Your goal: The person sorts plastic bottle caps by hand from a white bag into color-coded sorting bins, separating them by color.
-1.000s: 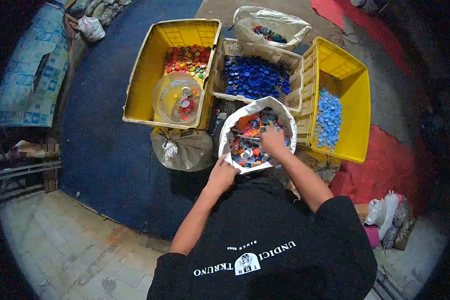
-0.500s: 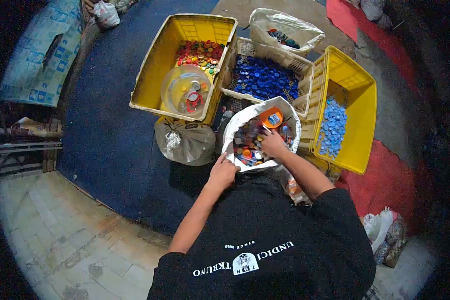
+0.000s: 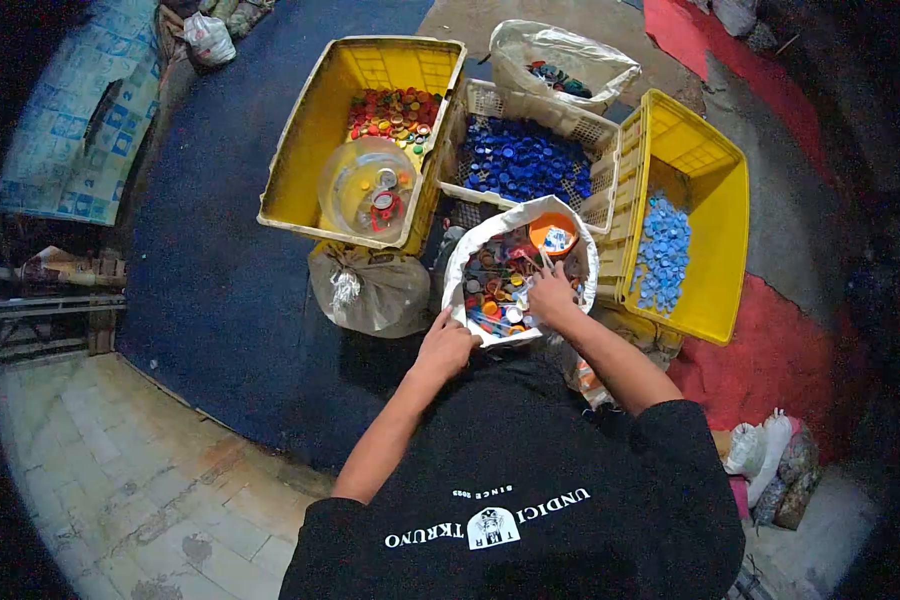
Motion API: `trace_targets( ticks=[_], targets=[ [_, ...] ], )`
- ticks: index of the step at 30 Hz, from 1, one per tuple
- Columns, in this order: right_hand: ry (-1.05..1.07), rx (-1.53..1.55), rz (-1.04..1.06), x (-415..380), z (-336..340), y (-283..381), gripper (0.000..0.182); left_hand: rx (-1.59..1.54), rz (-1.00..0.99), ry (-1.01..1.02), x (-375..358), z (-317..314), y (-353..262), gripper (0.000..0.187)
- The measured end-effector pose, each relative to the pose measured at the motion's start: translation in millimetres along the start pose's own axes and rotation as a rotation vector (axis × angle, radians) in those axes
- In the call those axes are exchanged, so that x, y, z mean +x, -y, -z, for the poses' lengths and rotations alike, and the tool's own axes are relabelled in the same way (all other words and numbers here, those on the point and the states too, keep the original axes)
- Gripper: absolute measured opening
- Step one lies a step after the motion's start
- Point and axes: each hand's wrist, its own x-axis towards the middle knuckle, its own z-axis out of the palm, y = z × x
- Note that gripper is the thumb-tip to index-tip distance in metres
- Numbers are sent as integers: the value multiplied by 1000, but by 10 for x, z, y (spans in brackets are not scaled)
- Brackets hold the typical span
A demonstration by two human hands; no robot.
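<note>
An open white sack of mixed caps stands in front of me. My left hand is closed on the sack's near left rim. Inside the sack, at the right, my right hand touches the caps with its fingers pointing down; whether they pinch anything is too small to tell. Just beyond it lies an orange lid with a white and blue label. Dark blue caps fill part of a white crate behind the sack.
A yellow crate at the left holds red and yellow caps and a clear round tub. Another yellow crate at the right holds light blue caps. A tied sack and an open bag are nearby.
My right hand has shifted slightly down and right among the caps. The orange lid has moved and tilted. My left hand stays on the rim, and the view has shifted slightly.
</note>
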Motion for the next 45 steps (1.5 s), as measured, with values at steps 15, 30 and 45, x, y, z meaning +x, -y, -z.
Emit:
trace_targets(
  ticks=[15, 30, 45],
  targets=[
    [-268, 425, -12, 1130, -342, 570, 33, 44, -12, 60, 86, 71, -57, 27],
    [-237, 488, -74, 1008, -289, 169, 28, -74, 19, 130, 84, 134, 72, 28],
    [-413, 1358, -232, -676, 1337, -340, 30, -2371, 462, 122, 1025, 494, -202, 45]
  ],
)
